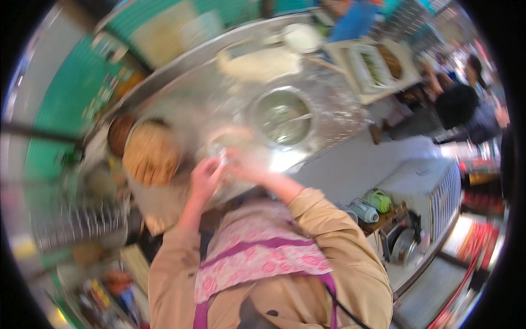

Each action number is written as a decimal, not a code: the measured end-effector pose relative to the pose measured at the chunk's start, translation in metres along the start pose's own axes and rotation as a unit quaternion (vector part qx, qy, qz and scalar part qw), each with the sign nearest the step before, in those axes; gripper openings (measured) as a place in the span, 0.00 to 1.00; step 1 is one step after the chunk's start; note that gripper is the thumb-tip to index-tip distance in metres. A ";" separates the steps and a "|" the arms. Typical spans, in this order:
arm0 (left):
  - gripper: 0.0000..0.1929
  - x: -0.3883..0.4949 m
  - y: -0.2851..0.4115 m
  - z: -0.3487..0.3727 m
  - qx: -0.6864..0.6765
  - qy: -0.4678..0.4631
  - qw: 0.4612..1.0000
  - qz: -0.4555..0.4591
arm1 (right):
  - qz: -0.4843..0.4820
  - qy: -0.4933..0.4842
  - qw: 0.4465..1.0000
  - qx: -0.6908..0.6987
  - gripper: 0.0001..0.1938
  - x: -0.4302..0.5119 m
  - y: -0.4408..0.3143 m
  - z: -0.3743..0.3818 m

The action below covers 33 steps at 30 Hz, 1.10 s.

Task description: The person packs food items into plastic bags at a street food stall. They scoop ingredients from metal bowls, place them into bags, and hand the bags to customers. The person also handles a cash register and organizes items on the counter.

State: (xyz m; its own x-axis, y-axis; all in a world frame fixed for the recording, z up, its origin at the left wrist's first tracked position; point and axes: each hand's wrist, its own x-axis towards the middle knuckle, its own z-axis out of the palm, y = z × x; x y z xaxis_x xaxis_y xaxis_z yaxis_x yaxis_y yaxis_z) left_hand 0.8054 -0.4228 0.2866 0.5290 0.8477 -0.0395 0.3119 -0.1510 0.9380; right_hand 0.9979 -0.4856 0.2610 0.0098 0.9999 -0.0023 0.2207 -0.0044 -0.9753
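Observation:
Both hands meet over the metal worktop [197,94], close to its near edge. My left hand [205,174] pinches a small whitish thing [223,158] between thumb and fingers; blur hides what it is. The fingers of my right hand [244,167] come up to the same thing from the other side, too smeared to show their grip. Just beyond the hands is a blurred pale patch [234,135] on the worktop. To the right of it stands a round metal bowl [283,96] of greenish, wet contents with a utensil [302,117] in it.
Pale dough [263,66] lies towards the back, beside a white round dish [303,38]. A white tray [355,61] of green food stands at right. Tan-brown food pieces [150,158] and a dark bowl [119,131] are at left. Another person [456,107] is at far right.

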 end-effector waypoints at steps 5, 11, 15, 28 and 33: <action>0.13 -0.007 -0.011 -0.009 -0.095 0.019 0.993 -0.070 | 0.121 0.033 0.991 0.041 0.14 0.005 -0.037 -0.005; 0.13 -0.016 0.021 -0.018 -0.225 0.035 0.965 -0.130 | 0.134 0.026 0.985 0.106 0.09 0.010 -0.030 0.009; 0.10 -0.016 0.027 -0.019 -0.139 0.034 0.986 -0.085 | 0.160 0.073 0.978 0.109 0.07 0.013 -0.035 0.010; 0.13 0.007 0.040 -0.032 0.166 -0.049 0.985 0.021 | 0.161 0.186 0.943 0.224 0.12 0.018 -0.046 -0.034; 0.12 0.008 -0.006 -0.032 0.128 -0.027 0.991 0.025 | 0.093 0.026 0.995 -0.034 0.19 0.000 -0.029 -0.007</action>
State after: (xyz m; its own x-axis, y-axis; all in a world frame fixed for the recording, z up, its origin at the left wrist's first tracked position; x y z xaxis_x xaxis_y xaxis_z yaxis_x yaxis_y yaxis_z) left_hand 0.7829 -0.3987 0.2920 0.5880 0.8086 -0.0201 0.4707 -0.3219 0.8215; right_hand 0.9979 -0.4850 0.2912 0.1064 0.9799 -0.1689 0.2755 -0.1923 -0.9419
